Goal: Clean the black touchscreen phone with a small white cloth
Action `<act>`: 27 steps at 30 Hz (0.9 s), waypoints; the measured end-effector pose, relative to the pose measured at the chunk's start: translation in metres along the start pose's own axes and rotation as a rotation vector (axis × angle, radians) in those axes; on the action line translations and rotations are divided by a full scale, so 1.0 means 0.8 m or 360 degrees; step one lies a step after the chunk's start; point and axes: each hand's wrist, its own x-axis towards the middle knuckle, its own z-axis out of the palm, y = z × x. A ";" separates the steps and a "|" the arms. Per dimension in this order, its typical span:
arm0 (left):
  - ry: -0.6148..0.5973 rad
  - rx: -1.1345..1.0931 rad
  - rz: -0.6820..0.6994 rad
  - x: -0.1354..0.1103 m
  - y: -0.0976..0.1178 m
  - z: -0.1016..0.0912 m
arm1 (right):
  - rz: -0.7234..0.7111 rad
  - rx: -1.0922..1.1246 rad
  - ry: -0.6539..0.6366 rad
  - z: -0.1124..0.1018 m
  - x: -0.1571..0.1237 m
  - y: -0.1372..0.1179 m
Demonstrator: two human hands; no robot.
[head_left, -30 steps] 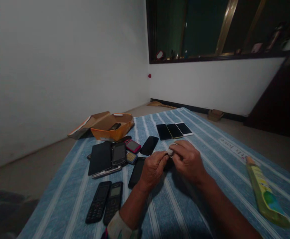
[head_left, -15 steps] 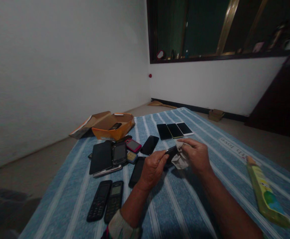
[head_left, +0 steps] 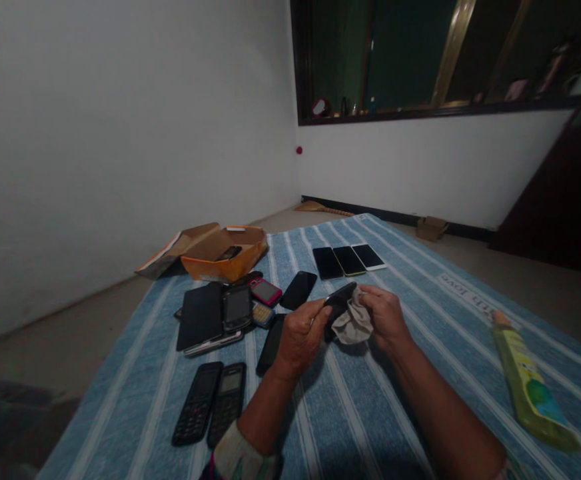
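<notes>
The left hand (head_left: 298, 339) is clamped on a slim black rectangular phone (head_left: 339, 299), thumb on the near side, and the phone juts out tilted to the right of that hand, raised above the surface (head_left: 320, 433) with its blue, white-striped cloth cover. The right hand (head_left: 386, 319), to the right of the phone, has its fingers pinched together on a crumpled greyish-white cloth (head_left: 354, 324); the cloth hangs to the left of those fingers, overlapping the phone.

Just left of the left hand, partly hidden by it, lies a dark flat phone (head_left: 270, 345); beyond that hand is a glossy black touchscreen phone (head_left: 298, 289). Farther left of it sits a cluster with a black flat rectangular device (head_left: 200, 317), a dark grey rounded phone (head_left: 237, 308), a pink-framed phone (head_left: 265, 291) and a small blue phone with yellowish keys (head_left: 262, 315). Two black keypad phones lie side by side, nearer the wearer than the left hand. Beyond the cluster from that hand stands an open orange cardboard box (head_left: 215, 270). Three flat phones line up beyond the right hand, and well to its right lies a yellow-green plastic bottle (head_left: 533, 390).
</notes>
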 end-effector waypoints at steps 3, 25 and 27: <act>-0.0001 -0.0003 0.0012 0.000 -0.001 0.000 | -0.0014 -0.0042 -0.0051 -0.005 0.005 0.010; 0.0022 -0.0253 -0.0140 -0.004 -0.005 0.009 | -0.0495 -0.0749 -0.0037 -0.014 0.002 -0.012; -0.0005 -0.0286 -0.0188 -0.007 -0.012 0.015 | -0.0677 -0.0950 -0.0010 -0.017 0.002 -0.016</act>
